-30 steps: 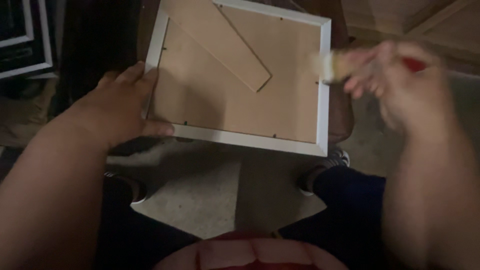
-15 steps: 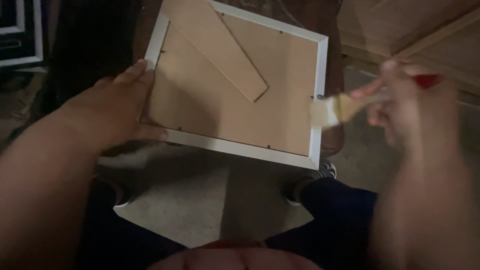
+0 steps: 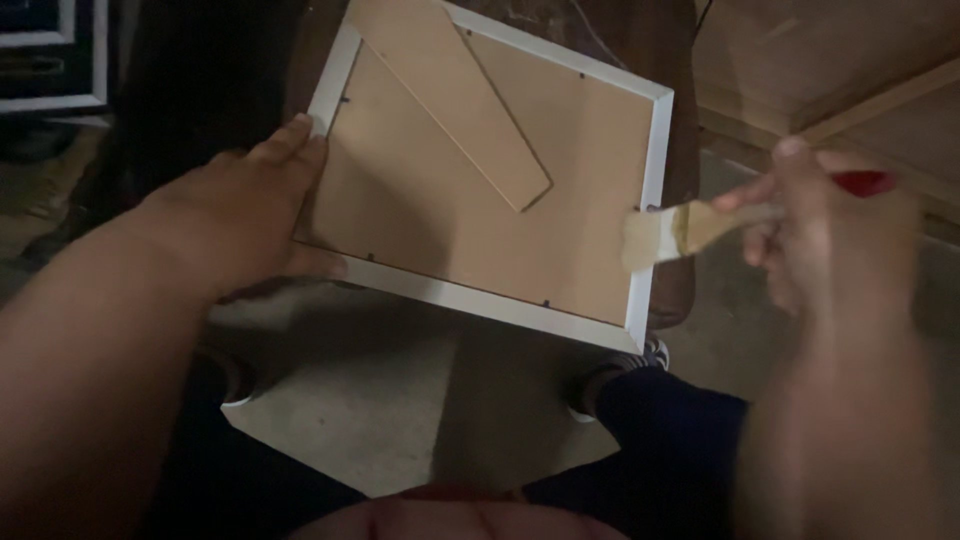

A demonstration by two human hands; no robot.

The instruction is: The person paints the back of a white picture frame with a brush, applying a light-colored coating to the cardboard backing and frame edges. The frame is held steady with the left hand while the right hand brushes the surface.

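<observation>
1. White rectangular picture frame (image 3: 655,160) is lying back-side up, tilted, over the person's lap area above the floor; its tan fibreboard backing (image 3: 430,230) is facing the camera, with a long tan easel stand strip (image 3: 450,100) lying diagonally across it.
2. Left hand (image 3: 240,215) is gripping the frame's left edge, fingers lying on the rim, thumb tucked under the lower corner.
3. Right hand (image 3: 830,235) is pinching a small flat paintbrush with pale bristles and red handle (image 3: 690,228); bristles are touching the frame's right white rail.
4. Grey concrete floor (image 3: 360,400) is showing below, with two shoes (image 3: 615,375) partly in view under the frame.
5. Wooden boards (image 3: 830,60) are sitting at upper right; dark framed items (image 3: 55,50) at upper left.
</observation>
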